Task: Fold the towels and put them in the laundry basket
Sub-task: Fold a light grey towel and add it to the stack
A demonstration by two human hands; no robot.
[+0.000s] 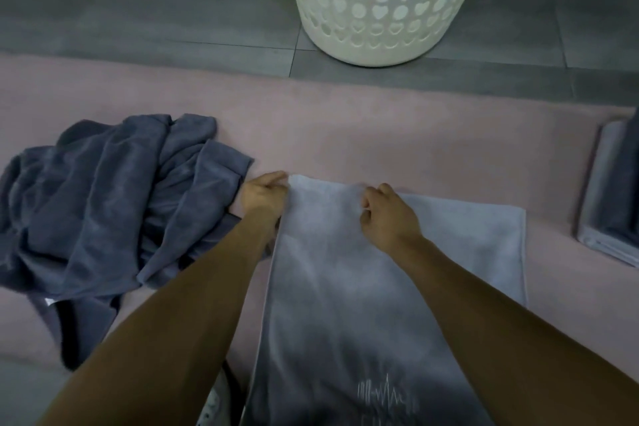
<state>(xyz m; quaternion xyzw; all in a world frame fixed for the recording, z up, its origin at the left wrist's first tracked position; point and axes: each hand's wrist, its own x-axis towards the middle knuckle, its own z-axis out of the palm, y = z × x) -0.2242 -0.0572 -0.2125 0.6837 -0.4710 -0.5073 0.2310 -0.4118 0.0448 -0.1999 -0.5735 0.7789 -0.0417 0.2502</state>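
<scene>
**Both hands on the far edge of a pale towel, mid-fold**

The likeliest slip from here is a crooked fold. The two hands hold the same edge at different points, and if one travels further or faster than the other, the corners will not meet and the layers will skew. A second risk is the cloth sliding out of a light pinch, since the fabric looks soft and limp; it would then drop back in a loose heap. The pile (103, 204) of dark blue towels lies just beside the left hand, so a wide sweep could drag part of it along.

The pale towel (349, 287) runs from the bottom centre of the frame up to the middle, lying on the pink mat (380, 121), with another layer of it showing flat at centre right. The left hand (264, 195) sits at the towel's upper left corner, fingers curled and pinching the edge there. The right hand (389, 214) is on the same far edge, a little to the right, its fingers clenched round a fold of the cloth. The edge passes between the fingertips of both hands; the rest of the towel hangs toward the camera beneath the forearms.

The basket (383, 3) stands at top centre on the grey floor, well apart from the hands. A folded stack (608, 197) lies at the right edge.
</scene>
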